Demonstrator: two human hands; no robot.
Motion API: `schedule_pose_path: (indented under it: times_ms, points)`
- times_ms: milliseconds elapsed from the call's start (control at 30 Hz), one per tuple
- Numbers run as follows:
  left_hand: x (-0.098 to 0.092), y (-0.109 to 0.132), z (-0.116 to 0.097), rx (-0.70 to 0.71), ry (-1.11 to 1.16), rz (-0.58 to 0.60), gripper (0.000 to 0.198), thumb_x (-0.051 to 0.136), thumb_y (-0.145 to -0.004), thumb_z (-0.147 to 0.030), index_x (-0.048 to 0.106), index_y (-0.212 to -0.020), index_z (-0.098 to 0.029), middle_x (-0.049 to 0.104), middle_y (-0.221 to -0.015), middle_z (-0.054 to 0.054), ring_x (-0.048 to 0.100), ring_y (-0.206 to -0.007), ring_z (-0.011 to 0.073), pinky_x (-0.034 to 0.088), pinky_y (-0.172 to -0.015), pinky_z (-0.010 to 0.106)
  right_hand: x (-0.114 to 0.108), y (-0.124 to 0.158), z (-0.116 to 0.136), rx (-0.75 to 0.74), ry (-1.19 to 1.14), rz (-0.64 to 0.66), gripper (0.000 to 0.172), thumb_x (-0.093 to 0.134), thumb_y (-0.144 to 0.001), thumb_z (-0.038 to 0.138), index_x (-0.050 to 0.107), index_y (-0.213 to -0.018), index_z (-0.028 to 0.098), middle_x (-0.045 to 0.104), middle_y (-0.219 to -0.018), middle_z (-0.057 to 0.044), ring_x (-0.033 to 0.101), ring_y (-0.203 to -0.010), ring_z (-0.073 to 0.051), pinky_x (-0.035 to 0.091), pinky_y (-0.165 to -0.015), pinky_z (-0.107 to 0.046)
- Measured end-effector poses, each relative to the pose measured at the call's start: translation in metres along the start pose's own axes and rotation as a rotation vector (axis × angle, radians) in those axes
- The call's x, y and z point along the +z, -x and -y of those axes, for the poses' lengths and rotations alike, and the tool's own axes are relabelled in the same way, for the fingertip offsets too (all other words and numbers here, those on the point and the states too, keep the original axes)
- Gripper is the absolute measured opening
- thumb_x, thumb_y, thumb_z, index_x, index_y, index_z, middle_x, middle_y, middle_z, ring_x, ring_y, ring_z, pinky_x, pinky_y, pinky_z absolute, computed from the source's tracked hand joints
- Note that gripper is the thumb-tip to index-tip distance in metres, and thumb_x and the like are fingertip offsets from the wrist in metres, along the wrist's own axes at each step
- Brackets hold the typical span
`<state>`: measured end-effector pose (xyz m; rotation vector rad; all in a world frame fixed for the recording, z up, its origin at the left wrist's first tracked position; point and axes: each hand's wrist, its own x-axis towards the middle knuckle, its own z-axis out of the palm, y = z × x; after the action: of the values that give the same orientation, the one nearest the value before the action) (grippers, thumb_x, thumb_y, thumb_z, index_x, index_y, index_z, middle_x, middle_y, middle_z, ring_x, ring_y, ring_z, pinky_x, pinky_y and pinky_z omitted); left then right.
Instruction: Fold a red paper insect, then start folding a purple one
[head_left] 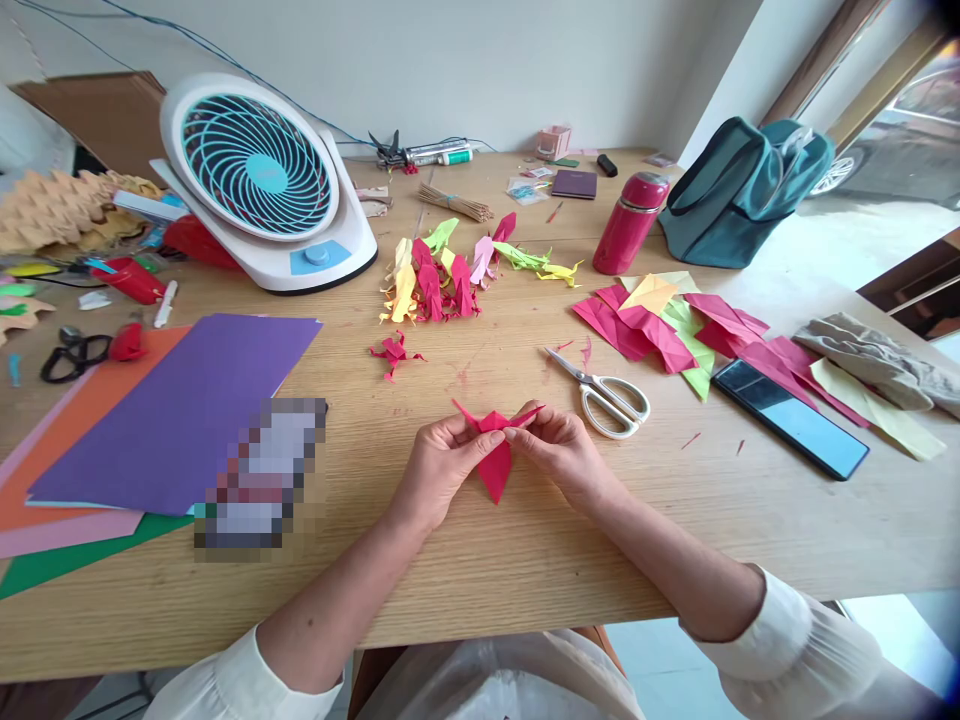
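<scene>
While the left hand (444,462) pinches one side of a red folded paper (496,472) between thumb and fingers, the right hand (562,450) grips its other side, the two thumb tips meeting near the middle. The paper is held over the wooden surface (450,590), its broad point hanging down between the hands. Just beyond the right hand lie white-handled scissors (619,408); farther to that side are folded paper pieces (637,335) and a dark phone (791,418). Beyond the left hand sits a small red figure (394,350), with a cluster of folded figures (429,285) behind it. Purple paper (180,410) lies left of the hands.
</scene>
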<state>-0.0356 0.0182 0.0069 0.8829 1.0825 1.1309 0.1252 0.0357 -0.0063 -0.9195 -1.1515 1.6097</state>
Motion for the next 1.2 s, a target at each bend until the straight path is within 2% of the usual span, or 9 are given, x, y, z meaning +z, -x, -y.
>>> schedule_pose_path:
  times_ms: [100, 233, 367, 500, 667, 867, 1100, 1200]
  points:
    - [0.0005, -0.0005, 0.0023, 0.069, -0.09, -0.079, 0.026, 0.089, -0.067, -0.039, 0.08, -0.079, -0.018, 0.079, -0.08, 0.003, 0.069, -0.073, 0.0168, 0.053, -0.072, 0.027, 0.0008, -0.0004, 0.0012, 0.023, 0.019, 0.004, 0.037, 0.084, -0.071, 0.053, 0.065, -0.073, 0.021, 0.062, -0.068, 0.002, 0.053, -0.065, -0.014, 0.044, -0.065, -0.029]
    - [-0.0014, -0.0003, 0.0039, 0.128, -0.181, -0.1, 0.023, 0.086, -0.071, -0.038, 0.08, -0.08, -0.018, 0.078, -0.079, 0.003, 0.067, -0.07, 0.0163, 0.052, -0.068, 0.026, -0.0001, -0.0008, 0.004, 0.005, 0.052, -0.028, 0.037, 0.081, -0.075, 0.054, 0.066, -0.071, 0.02, 0.062, -0.065, 0.002, 0.052, -0.063, -0.012, 0.043, -0.063, -0.027]
    - [-0.0014, 0.0007, 0.0032, 0.078, -0.178, -0.065, 0.026, 0.087, -0.068, -0.037, 0.08, -0.08, -0.016, 0.076, -0.074, 0.002, 0.063, -0.065, 0.0141, 0.047, -0.063, 0.024, -0.0018, -0.0008, 0.0041, -0.04, 0.066, -0.042, 0.038, 0.079, -0.078, 0.052, 0.065, -0.065, 0.02, 0.06, -0.063, 0.002, 0.05, -0.061, -0.011, 0.042, -0.061, -0.026]
    - [-0.001, 0.0, 0.0037, 0.033, -0.164, -0.038, 0.033, 0.087, -0.066, -0.041, 0.078, -0.081, -0.014, 0.075, -0.076, 0.003, 0.062, -0.069, 0.0146, 0.046, -0.065, 0.024, -0.0011, -0.0011, 0.004, -0.041, 0.065, -0.035, 0.037, 0.082, -0.074, 0.051, 0.067, -0.068, 0.019, 0.062, -0.065, 0.002, 0.052, -0.063, -0.012, 0.043, -0.063, -0.026]
    - [-0.0028, -0.0013, 0.0069, 0.082, -0.275, -0.076, 0.03, 0.081, -0.072, -0.041, 0.077, -0.083, -0.014, 0.069, -0.071, 0.0, 0.054, -0.064, 0.0119, 0.043, -0.061, 0.023, 0.0001, -0.0021, 0.0049, -0.021, 0.015, -0.074, 0.037, 0.088, -0.067, 0.049, 0.067, -0.071, 0.019, 0.066, -0.069, 0.001, 0.054, -0.064, -0.011, 0.044, -0.063, -0.025]
    - [-0.0025, 0.0002, 0.0058, 0.122, -0.374, -0.108, 0.025, 0.075, -0.076, -0.038, 0.071, -0.072, -0.013, 0.053, -0.059, -0.004, 0.04, -0.057, 0.0083, 0.035, -0.055, 0.022, -0.0002, -0.0017, 0.0055, -0.005, 0.065, -0.089, 0.036, 0.087, -0.068, 0.049, 0.069, -0.074, 0.018, 0.065, -0.068, 0.001, 0.051, -0.063, -0.011, 0.041, -0.061, -0.025]
    - [-0.0042, -0.0003, 0.0061, 0.109, -0.354, -0.063, 0.031, 0.076, -0.076, -0.043, 0.071, -0.078, -0.012, 0.054, -0.064, -0.003, 0.04, -0.061, 0.0089, 0.033, -0.055, 0.021, -0.0023, -0.0005, 0.0057, -0.015, 0.124, -0.08, 0.038, 0.087, -0.067, 0.05, 0.068, -0.075, 0.017, 0.063, -0.066, 0.001, 0.049, -0.061, -0.011, 0.039, -0.058, -0.025]
    - [-0.0041, -0.0003, 0.0054, 0.123, -0.377, -0.09, 0.031, 0.075, -0.076, -0.042, 0.065, -0.07, -0.014, 0.047, -0.059, -0.005, 0.035, -0.057, 0.0077, 0.03, -0.053, 0.021, -0.0034, 0.0, 0.0049, -0.03, 0.169, -0.045, 0.037, 0.083, -0.073, 0.051, 0.068, -0.076, 0.017, 0.061, -0.066, 0.002, 0.048, -0.06, -0.01, 0.039, -0.056, -0.024]
